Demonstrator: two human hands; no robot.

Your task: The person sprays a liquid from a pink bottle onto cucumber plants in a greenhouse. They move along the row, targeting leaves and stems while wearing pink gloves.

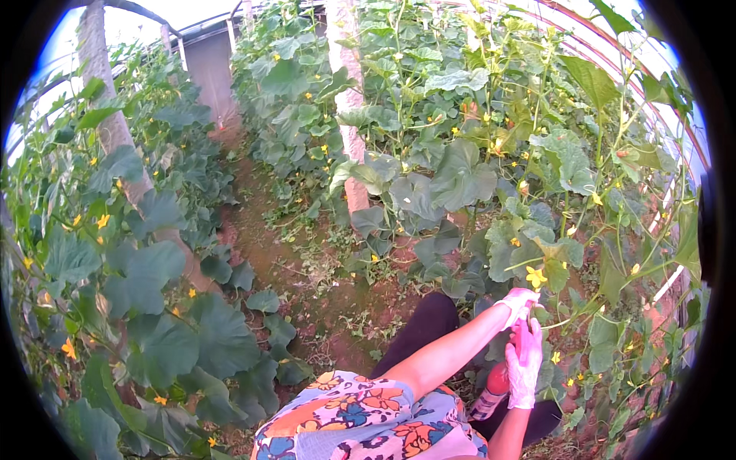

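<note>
Both my hands wear thin, pale translucent gloves and meet at a flowering cucurbit vine on my right. My left hand is closed at the base of a yellow flower, which stands just above its fingertips. Directly below, my right hand is raised with its fingertips near the left hand. A small dark or green part shows between the hands, too hidden to name; whether the right fingers grip it is unclear. Beneath my right hand, a bottle with a rounded red top and a printed body leans between my legs.
Broad-leaved vines with yellow flowers crowd the left side, and more vines climb on the right. A bare soil path runs between them. Rough posts rise from the rows. Curved greenhouse ribs arch at upper right.
</note>
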